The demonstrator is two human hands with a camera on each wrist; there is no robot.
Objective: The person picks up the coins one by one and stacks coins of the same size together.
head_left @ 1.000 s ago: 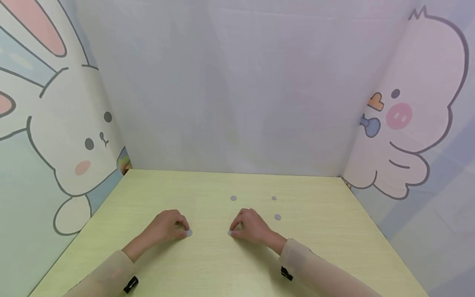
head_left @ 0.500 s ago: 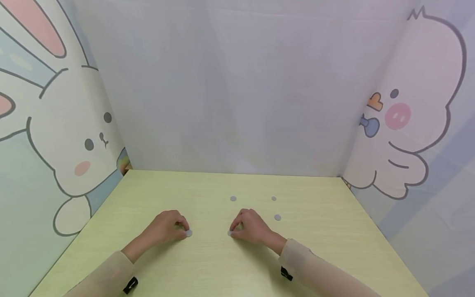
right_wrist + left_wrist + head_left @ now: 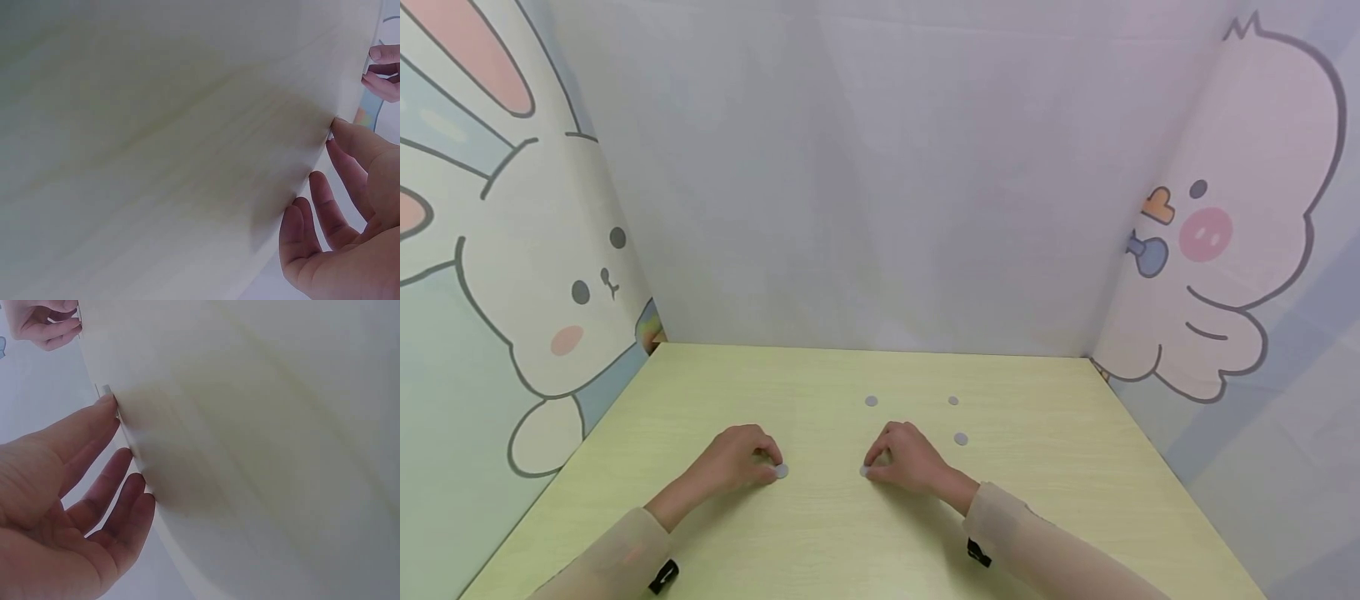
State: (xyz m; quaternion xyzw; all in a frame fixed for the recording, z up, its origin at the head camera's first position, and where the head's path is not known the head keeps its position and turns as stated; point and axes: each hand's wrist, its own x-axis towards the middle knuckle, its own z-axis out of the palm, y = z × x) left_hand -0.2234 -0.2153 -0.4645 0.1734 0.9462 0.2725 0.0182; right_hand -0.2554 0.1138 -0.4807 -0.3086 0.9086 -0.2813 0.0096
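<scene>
My left hand [image 3: 737, 460] rests on the table [image 3: 820, 533] near its front edge, thumb tip touching a small grey disc [image 3: 782, 471], fingers loosely bent. My right hand [image 3: 904, 458] likewise touches another disc [image 3: 864, 472]; neither is gripped.

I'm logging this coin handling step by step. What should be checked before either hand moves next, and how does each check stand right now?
1. Left hand touches a coin with its fingertips: ok.
2. Right hand touches a coin at its fingertips: ok, though that coin is mostly hidden.
3. Either coin lifted off the table: cannot tell; both seem to lie flat.
4. Firm grip on either coin: cannot tell; the wrist views show only fingertips at the coins' edges.
5. Three other coins lie apart from both hands: ok.
</scene>
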